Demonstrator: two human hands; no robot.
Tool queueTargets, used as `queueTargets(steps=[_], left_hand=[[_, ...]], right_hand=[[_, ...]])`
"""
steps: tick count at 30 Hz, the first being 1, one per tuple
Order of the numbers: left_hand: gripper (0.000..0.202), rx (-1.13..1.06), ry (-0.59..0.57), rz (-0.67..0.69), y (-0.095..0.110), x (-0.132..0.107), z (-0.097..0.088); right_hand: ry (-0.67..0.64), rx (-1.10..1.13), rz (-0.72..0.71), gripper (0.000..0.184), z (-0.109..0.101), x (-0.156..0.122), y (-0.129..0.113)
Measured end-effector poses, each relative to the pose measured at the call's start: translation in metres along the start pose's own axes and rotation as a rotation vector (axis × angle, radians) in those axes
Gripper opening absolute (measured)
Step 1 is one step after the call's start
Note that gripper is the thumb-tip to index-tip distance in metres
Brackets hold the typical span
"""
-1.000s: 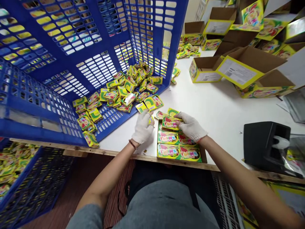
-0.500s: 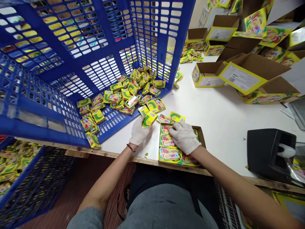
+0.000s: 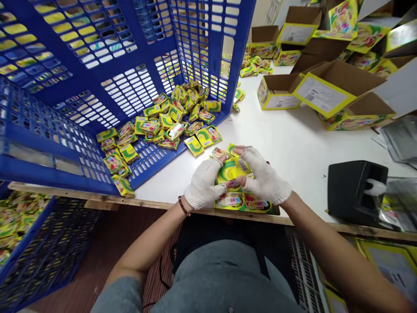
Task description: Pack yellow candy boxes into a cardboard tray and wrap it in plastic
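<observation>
Both my hands wear white, fingertip-free gloves. My left hand [image 3: 203, 183] grips the left end of a small yellow-green gum pack [image 3: 227, 169], thumb below and fingers above. On its right end, my right hand [image 3: 269, 179] has thumb and fingers closed round the barcode side, slightly blurred. Beneath them sits an open carton [image 3: 276, 210] with rows of packs [image 3: 230, 201] lying flat, partly hidden by my hands. Just behind the held pack, loose packs [image 3: 219, 153] lie on the table. Other loose packs [image 3: 194, 146] lie to the left, by the crate's edge.
A blue plastic crate [image 3: 130, 67] lies tipped on its side at left, with a heap of packs [image 3: 176, 115] spilling toward me. Opened cartons [image 3: 280, 102] stand at back right. A black tape dispenser [image 3: 350, 191] is on the right. Another filled crate [image 3: 32, 252] stands below left.
My left hand has brought the pack right, over the carton. My right hand has lifted from the packs in the carton and taken the pack's other end. The view has shifted slightly.
</observation>
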State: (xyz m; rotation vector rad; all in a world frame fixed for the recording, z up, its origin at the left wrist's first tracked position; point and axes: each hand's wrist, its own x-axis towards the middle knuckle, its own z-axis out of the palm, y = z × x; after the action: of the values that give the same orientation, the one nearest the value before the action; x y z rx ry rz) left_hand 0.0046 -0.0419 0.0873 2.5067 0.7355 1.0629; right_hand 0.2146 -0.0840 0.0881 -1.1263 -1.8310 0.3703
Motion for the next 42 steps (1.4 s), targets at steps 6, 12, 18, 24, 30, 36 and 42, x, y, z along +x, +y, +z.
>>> queueTargets(steps=[6, 12, 18, 24, 30, 36, 42], left_hand=[[0.052, -0.403, -0.188, -0.206, 0.011, 0.01, -0.013], [0.038, 0.318, -0.023, -0.427, -0.06, 0.045, -0.014], [0.075, 0.725, -0.141, -0.539, -0.121, 0.061, -0.018], [0.06, 0.079, -0.029, -0.531, -0.102, 0.051, -0.022], [0.067, -0.701, -0.263, -0.369, -0.025, 0.03, 0.001], [0.052, -0.009, 0.034, -0.292, -0.06, 0.037, -0.022], [0.053, 0.801, 0.115, -0.564, -0.149, 0.066, -0.076]], right_hand=[[-0.231, -0.206, 0.031, 0.03, -0.006, -0.025, -0.012], [-0.175, -0.229, 0.096, 0.024, 0.037, -0.053, 0.008], [-0.352, -0.58, 0.062, 0.046, 0.055, -0.056, 0.004], [-0.13, -0.322, -0.056, 0.063, 0.033, -0.046, 0.02], [0.139, -0.091, -0.014, 0.053, 0.027, 0.006, 0.025], [-0.2, -0.08, 0.086, 0.047, 0.022, 0.01, 0.031], [-0.236, -0.286, -0.033, 0.03, 0.044, -0.008, 0.038]])
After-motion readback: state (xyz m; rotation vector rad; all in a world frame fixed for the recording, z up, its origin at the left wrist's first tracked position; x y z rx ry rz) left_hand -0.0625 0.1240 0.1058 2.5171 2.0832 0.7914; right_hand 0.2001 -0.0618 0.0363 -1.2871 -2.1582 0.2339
